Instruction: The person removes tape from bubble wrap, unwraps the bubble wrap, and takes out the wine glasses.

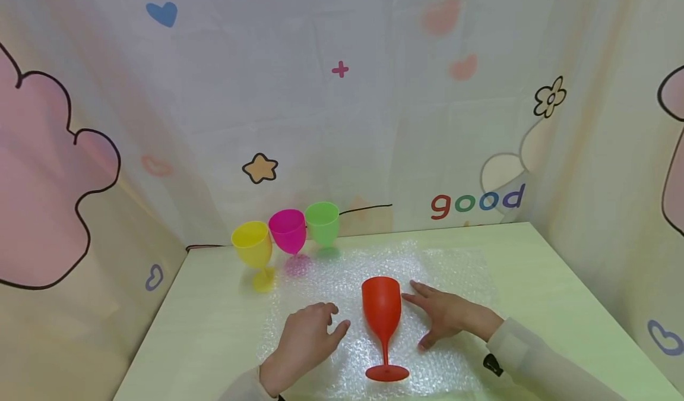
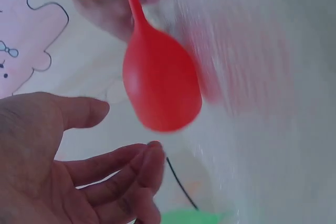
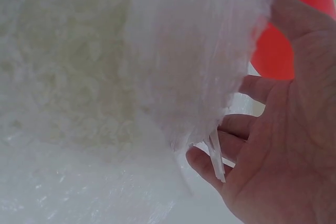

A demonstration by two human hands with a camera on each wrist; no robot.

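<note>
A red goblet (image 1: 382, 306) lies on a sheet of bubble wrap (image 1: 347, 341), its round foot toward me and its rim pointing away. My left hand (image 1: 307, 338) hovers to the left of it, fingers loosely bent, apart from the goblet. In the left wrist view, nothing sits between that hand's thumb and fingers. On the other side, my right hand (image 1: 446, 313) spreads its fingers, the tips close to the goblet's bowl. From the right wrist view, the edge of the bubble wrap (image 3: 189, 51) runs by these fingers; whether they touch it I cannot tell.
Toward the back left of the pale table (image 1: 176, 330) stand a yellow goblet (image 1: 253, 248), a pink goblet (image 1: 288, 233) and a green goblet (image 1: 323, 226). A printed curtain (image 1: 299, 110) hangs behind the table and along both sides.
</note>
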